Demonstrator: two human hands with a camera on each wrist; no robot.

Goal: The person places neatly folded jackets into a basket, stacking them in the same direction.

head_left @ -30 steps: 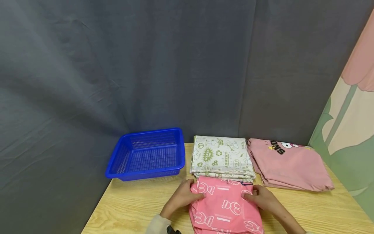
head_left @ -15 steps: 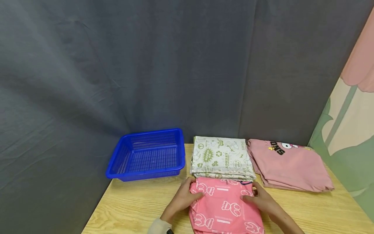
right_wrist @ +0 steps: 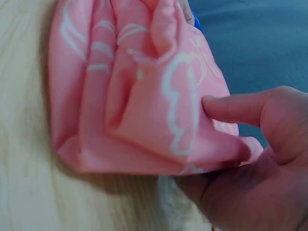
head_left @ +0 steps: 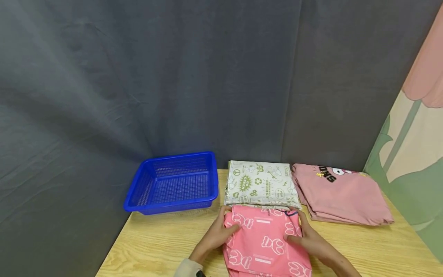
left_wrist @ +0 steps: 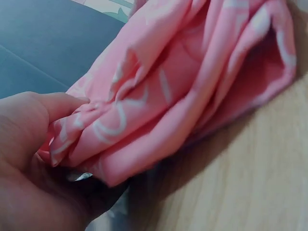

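Observation:
A folded pink garment [head_left: 263, 246] with white bear outlines lies at the near middle of the table. My left hand [head_left: 216, 232] grips its left far corner, thumb on top and fingers underneath. At the right far corner my right hand [head_left: 309, 240] holds it the same way, thumb [right_wrist: 236, 108] on the upper layer. Bunched layers of the garment [left_wrist: 144, 110] show beside the left thumb in the left wrist view. Its far edge overlaps the near edge of a folded white garment [head_left: 263, 184] with green print.
A blue plastic basket [head_left: 171, 207] stands at the back left of the wooden table [head_left: 152, 246]. To the right lies a folded dusty-pink garment [head_left: 346, 200] with a cartoon print. Behind everything hangs a dark grey curtain [head_left: 207, 77].
The pink garment's far edge has shifted slightly away from me, over the white garment's near edge. My right fingers have moved round its far corner, and my left hand has moved slightly forward.

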